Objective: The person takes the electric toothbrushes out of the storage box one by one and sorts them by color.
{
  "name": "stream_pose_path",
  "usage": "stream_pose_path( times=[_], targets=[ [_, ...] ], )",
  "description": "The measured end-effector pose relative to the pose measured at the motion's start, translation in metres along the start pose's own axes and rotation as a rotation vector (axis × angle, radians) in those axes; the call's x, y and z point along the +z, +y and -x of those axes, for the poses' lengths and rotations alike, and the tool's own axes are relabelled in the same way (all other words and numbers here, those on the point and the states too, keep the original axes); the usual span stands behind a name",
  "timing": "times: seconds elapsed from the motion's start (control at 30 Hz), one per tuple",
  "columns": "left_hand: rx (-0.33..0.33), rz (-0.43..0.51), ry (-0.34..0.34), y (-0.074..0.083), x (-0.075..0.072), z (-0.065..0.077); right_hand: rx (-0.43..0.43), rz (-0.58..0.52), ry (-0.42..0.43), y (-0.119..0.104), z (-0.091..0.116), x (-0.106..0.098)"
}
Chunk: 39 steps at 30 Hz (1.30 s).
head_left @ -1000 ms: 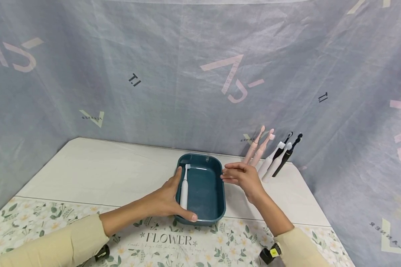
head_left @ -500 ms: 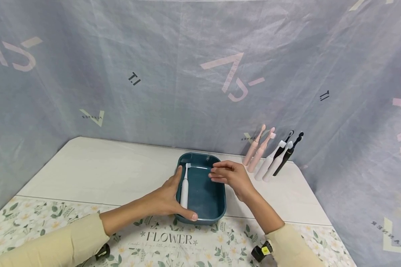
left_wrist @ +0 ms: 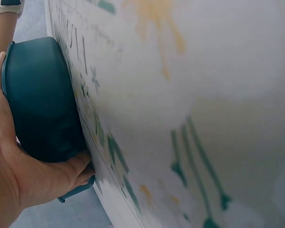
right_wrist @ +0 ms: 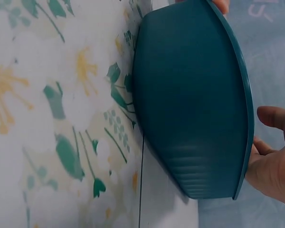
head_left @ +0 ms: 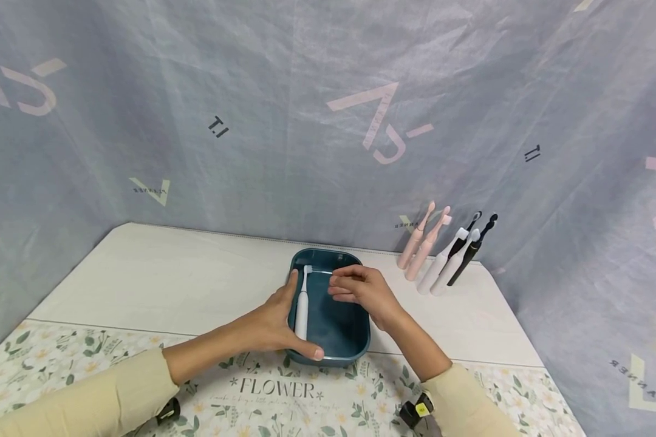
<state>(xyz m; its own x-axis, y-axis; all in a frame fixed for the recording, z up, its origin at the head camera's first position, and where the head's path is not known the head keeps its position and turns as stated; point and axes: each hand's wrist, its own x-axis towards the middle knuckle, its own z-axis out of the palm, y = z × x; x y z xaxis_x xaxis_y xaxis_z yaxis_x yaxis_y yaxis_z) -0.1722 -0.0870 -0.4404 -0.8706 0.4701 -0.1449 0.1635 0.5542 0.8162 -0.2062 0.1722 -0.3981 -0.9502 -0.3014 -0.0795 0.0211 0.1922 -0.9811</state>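
Observation:
A dark teal plastic tub [head_left: 333, 331] sits at the middle of the table. Inside it, a white electric toothbrush [head_left: 302, 315] lies along the left wall, its head toward the back. My left hand [head_left: 276, 325] grips the tub's left side. Its thumb lies over the near rim, while the fingers wrap the outer wall, as the left wrist view confirms with the same hand [left_wrist: 28, 175]. Above the tub's right half hovers my right hand [head_left: 366, 294], fingers loosely bent and holding nothing; in the right wrist view this hand [right_wrist: 275, 164] shows behind the rim.
At the back right several electric toothbrushes stand upright in a cluster: pink ones [head_left: 423, 256], white ones [head_left: 433, 273] and black ones [head_left: 463, 267]. A floral mat [head_left: 251, 413] covers the near table. Grey cloth [head_left: 284, 121] hangs behind and at both sides.
My right hand has moved left, from beside the tub's right rim to over its inside. The left hand, the tub and the toothbrush in it have stayed put.

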Motion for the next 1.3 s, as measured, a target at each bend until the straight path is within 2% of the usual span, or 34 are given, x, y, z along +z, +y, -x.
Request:
stream_pose_path(
  times=[0.2,0.43,0.73,1.13,1.3],
  targets=[
    [-0.001,-0.003,0.002,0.001,0.0,0.0,0.023,0.043,-0.04,-0.002,0.001,0.005],
    [0.012,0.006,0.004,0.0,0.001,0.001,0.046,0.039,-0.067,0.0,-0.001,0.014],
    [-0.006,-0.012,0.007,0.001,0.001,0.003,0.081,0.063,-0.101,0.003,-0.004,0.028],
    [-0.015,-0.011,0.002,0.002,-0.001,0.004,0.097,0.133,-0.123,0.015,-0.01,0.041],
    [-0.014,-0.022,-0.001,0.001,-0.002,0.004,0.126,0.192,-0.09,0.017,-0.013,0.048]
  ],
)
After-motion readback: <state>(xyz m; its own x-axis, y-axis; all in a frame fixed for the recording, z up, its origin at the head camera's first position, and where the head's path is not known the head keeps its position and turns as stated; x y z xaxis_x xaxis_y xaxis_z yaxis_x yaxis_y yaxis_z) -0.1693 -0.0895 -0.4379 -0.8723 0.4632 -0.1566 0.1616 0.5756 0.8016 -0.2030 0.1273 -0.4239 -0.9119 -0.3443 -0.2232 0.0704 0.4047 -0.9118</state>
